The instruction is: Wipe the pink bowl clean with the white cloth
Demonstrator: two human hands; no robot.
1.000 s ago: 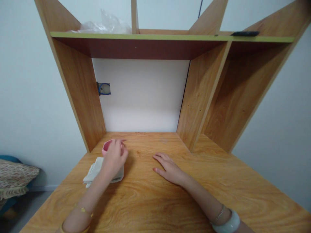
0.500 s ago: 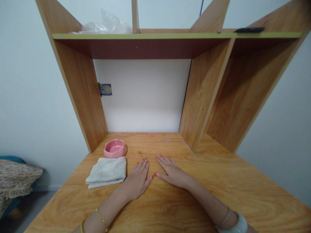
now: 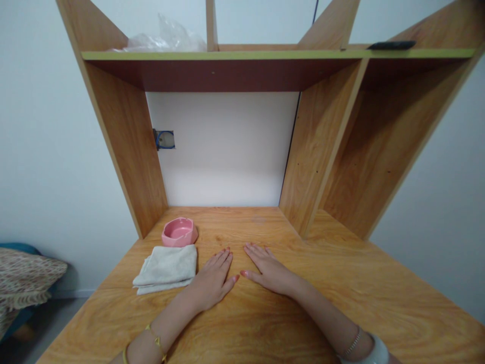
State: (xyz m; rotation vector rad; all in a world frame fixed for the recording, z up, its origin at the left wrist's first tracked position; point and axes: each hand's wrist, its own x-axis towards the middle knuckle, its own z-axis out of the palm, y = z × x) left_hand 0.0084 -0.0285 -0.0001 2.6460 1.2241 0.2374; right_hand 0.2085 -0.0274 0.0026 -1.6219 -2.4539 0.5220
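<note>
My left hand [image 3: 213,281] lies flat on the wooden desk [image 3: 242,328], its fingers stretched forward and its thumb out to the right. Palm down on the same surface, my right hand [image 3: 270,270] also has its fingers extended, with the thumb pointing left. The two thumb tips nearly meet. Neither hand holds anything. Just left of my left hand is a folded pale grey cloth [image 3: 166,268]. Behind the cloth sits a pink faceted ashtray [image 3: 179,232], upright, with notches in its rim.
A wooden shelf unit rises from the desk's back, with side panels [image 3: 121,151] and a divider [image 3: 322,146]. Its upper shelf [image 3: 212,55] bears a clear plastic bag [image 3: 166,40] and a flat dark object [image 3: 392,45]. An uncovered wall socket box [image 3: 165,139] shows at the left. Patterned fabric [image 3: 28,275] hangs lower left.
</note>
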